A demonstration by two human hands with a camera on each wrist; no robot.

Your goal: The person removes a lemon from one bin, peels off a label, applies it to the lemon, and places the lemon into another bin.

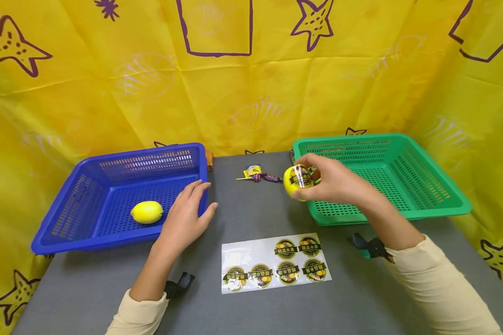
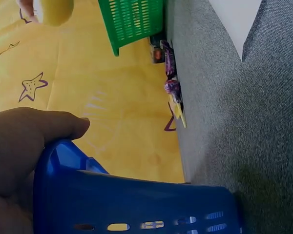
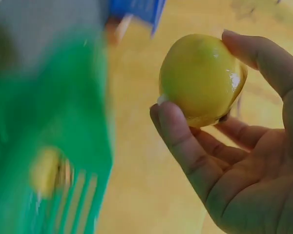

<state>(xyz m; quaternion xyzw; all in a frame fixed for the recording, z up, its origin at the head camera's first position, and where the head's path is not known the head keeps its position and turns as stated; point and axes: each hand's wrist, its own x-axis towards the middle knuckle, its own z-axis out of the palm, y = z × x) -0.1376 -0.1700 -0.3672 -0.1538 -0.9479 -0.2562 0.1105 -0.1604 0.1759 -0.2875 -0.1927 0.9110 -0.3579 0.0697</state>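
My right hand (image 1: 335, 181) pinches a yellow lemon (image 3: 200, 80) between thumb and fingers, at the left side of the green basket (image 1: 402, 216). A round black-and-gold sticker (image 1: 300, 177) shows on that lemon in the head view. Behind my hand, another yellow fruit with a label (image 3: 46, 173) appears blurred inside the green basket in the right wrist view. My left hand (image 1: 184, 214) is at the right rim of the blue basket (image 1: 96, 243), fingers loosely extended and holding nothing. One lemon (image 1: 147, 212) lies in the blue basket.
On the grey table (image 1: 251, 311) between the baskets lies a white sheet (image 1: 247, 256) with several round stickers. Farther back are a lollipop (image 1: 256, 177) and a purple-wrapped candy (image 1: 271, 177). A small brown box (image 1: 210, 160) stands behind the blue basket. Yellow patterned cloth (image 1: 218, 102) hangs behind.
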